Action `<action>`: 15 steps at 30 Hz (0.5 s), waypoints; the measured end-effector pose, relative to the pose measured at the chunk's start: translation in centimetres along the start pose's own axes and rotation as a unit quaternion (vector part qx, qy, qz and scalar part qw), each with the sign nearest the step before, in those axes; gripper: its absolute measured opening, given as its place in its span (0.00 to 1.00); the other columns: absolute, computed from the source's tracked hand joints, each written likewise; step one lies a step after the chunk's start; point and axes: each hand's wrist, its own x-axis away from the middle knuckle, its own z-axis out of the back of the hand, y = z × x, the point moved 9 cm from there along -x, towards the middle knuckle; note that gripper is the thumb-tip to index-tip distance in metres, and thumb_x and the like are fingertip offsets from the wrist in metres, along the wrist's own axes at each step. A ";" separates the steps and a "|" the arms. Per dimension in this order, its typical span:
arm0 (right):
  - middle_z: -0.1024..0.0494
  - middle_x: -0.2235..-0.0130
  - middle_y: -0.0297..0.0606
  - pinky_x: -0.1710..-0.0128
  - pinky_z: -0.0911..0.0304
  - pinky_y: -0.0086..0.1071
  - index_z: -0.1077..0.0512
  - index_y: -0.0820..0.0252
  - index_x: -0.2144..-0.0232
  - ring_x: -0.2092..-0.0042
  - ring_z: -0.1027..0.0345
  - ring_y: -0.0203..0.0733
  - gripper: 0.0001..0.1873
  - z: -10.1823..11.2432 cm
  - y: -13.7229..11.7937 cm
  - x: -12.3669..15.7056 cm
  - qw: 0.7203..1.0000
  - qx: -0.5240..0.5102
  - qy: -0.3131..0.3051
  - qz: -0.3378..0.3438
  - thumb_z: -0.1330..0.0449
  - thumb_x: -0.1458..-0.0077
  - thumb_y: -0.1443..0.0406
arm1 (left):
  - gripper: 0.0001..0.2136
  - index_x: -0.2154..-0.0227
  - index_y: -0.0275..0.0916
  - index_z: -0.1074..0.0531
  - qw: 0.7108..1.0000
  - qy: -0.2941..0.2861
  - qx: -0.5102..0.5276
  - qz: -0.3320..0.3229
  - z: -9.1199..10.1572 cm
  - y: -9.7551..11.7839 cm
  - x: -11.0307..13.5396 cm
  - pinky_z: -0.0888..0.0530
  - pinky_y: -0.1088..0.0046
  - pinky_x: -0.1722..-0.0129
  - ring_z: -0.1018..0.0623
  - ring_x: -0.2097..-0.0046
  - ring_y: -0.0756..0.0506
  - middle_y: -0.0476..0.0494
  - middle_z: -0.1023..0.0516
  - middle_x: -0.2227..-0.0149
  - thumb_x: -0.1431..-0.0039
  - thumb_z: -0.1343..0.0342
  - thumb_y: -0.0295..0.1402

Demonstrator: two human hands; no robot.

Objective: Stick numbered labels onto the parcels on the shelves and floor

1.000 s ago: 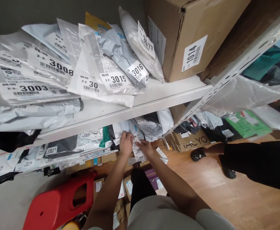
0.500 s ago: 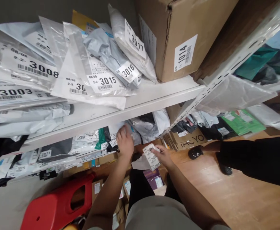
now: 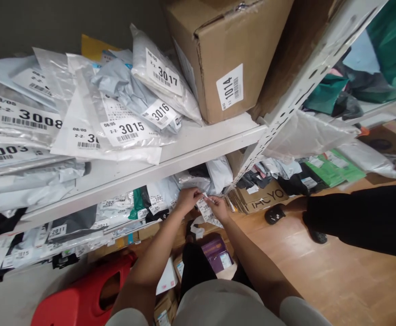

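Now that it's off the parcels (image 3: 165,186), the left hand (image 3: 188,200) pinches the strip (image 3: 205,210) the right hand (image 3: 219,209) grips, likely peeling.

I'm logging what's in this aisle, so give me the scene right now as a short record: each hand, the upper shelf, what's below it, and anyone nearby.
Left hand: at the top end of a label strip; exact grip too small to tell
Right hand: pinching the label strip's side
Upper shelf: bag 3015, bag 3016, bag 3017, carton 1014
Below it: bag 2011, red stool, purple package
Nearby: another person's dark trouser leg, black shoe
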 end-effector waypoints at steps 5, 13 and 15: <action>0.29 0.78 0.31 0.73 0.43 0.28 0.28 0.62 0.77 0.76 0.40 0.33 0.23 0.0 1.4 -0.1 1.000 -0.008 0.005 -0.020 0.32 0.61 0.47 | 0.10 0.65 0.38 0.26 0.996 0.042 -0.076 0.017 0.2 0.6 0.3 0.32 0.69 0.57 0.24 0.60 0.44 0.43 0.22 0.64 0.36 0.48 0.37; 0.29 0.81 0.32 0.77 0.44 0.28 0.28 0.63 0.78 0.78 0.39 0.33 0.26 0.0 3.6 0.5 0.995 -0.017 0.009 -0.096 0.31 0.65 0.45 | 0.08 0.60 0.35 0.28 0.975 0.087 -0.201 0.044 0.1 0.9 0.6 0.34 0.61 0.52 0.31 0.53 0.38 0.35 0.29 0.59 0.36 0.50 0.32; 0.26 0.78 0.34 0.76 0.42 0.29 0.25 0.64 0.75 0.78 0.36 0.35 0.27 0.1 3.8 1.0 0.993 -0.024 -0.005 -0.117 0.28 0.69 0.47 | 0.08 0.60 0.35 0.28 0.972 0.086 -0.216 0.034 0.3 1.0 0.4 0.34 0.61 0.53 0.31 0.53 0.37 0.35 0.29 0.58 0.37 0.50 0.32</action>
